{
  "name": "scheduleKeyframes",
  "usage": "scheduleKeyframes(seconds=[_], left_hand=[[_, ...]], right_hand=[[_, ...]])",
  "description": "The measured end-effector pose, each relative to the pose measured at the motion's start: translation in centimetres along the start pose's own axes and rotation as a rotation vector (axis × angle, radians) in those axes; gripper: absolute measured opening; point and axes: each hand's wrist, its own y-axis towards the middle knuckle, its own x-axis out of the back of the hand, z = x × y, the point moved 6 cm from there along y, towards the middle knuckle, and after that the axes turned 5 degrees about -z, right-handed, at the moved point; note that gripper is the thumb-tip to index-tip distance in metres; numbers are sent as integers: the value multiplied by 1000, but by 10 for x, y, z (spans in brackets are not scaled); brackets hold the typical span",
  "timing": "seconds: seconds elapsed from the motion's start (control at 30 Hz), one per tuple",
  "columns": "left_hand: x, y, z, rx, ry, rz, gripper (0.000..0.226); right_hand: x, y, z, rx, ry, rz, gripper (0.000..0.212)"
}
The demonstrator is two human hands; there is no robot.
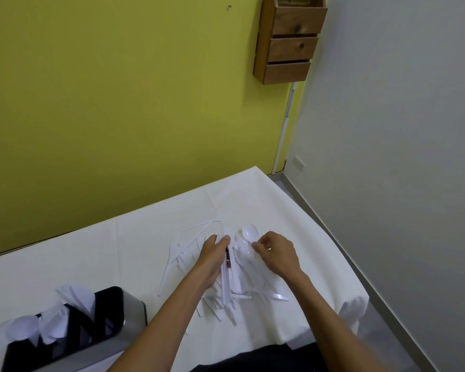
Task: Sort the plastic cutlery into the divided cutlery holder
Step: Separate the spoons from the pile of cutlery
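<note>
The divided cutlery holder [134,318], black inside with a steel wall, stands at my near left, well apart from both hands. White spoons [22,328] stand bowl-up in its left part, and other white pieces [73,299] stick out beside them. The pile of plastic cutlery [226,304] lies loose straight in front of me, under and around my hands. My left hand [212,256] sits on the middle of the pile, fingers curled round a bundle of white handles [227,283] that runs back toward me. My right hand [278,253] is just to its right, fingers bent in. Its thumb and fingertips seem to pinch the handle of a single spoon [250,233], whose bowl lies just beyond them.

All of this rests on a table under a white cloth [105,251]. A yellow-green wall [118,103] runs behind it and meets a grey wall [387,130] on my right. A wooden rack [290,41] with three pockets hangs high near that corner, and a white pipe [282,135] runs down below it. A socket [298,163] sits low on the grey wall, and a small nail [229,7] sticks out high on the yellow-green one.
</note>
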Motion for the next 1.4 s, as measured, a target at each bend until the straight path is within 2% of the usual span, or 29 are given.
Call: scheduleKeyframes(seconds=[0.07,0.17,0.23,0.37,0.57,0.63,0.77,0.83,0.9,0.97,1.03,1.17,1.27,1.4], left_hand=[[6,0,4,45,-55,-7,22],[11,1,8,76,-134,-20,21],[12,-1,6,79,-212,-39,14],[14,-2,7,87,-291,-71,12],[15,-2,2,70,-344,-140,10],[18,1,1,96,-399,-165,8],[24,7,-5,164,-621,-215,8],[22,7,-13,155,-747,-213,11],[18,2,-21,115,-819,-217,14],[15,-9,-27,65,-859,-263,13],[25,-23,-32,-31,-823,-350,17],[73,-58,-39,-263,-513,-441,28],[129,-94,-37,-424,-312,-520,24],[171,-133,-47,-559,-96,-650,26]], right_hand=[[-10,3,-13,-46,-160,41,36],[-21,6,-22,-83,-156,145,20],[-15,8,-25,-103,-133,104,17],[1,7,-27,-80,-254,-48,17],[6,9,-38,-49,-184,-46,34],[6,7,-37,-39,-79,-92,31],[13,-14,-16,-70,287,-223,14],[12,-29,4,-111,437,-224,18],[-4,-39,24,-218,610,-105,31],[-31,-46,48,-345,837,124,40],[-49,-51,69,-423,988,248,42],[-63,-64,99,-489,1163,258,25],[-82,-94,139,-418,1112,387,29],[-88,-125,176,-291,1045,454,29]])
